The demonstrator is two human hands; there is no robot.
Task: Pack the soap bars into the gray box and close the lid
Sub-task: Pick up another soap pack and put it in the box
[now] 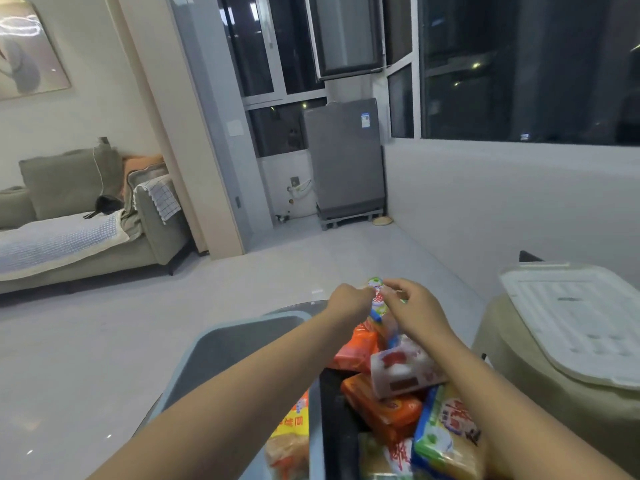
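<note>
While both arms are stretched forward, a green-and-white wrapped soap bar (376,299) is pinched by the left hand (349,299) and right hand (412,308) — fingers curled — beyond the pile.

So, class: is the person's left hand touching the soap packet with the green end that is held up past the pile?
Touching. In the head view the left hand grips the green-ended soap packet at its edge; no gap shows between them.

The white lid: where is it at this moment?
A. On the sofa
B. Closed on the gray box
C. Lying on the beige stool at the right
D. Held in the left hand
C: the white lid lies flat on the beige stool, apart from the open gray box.
</note>
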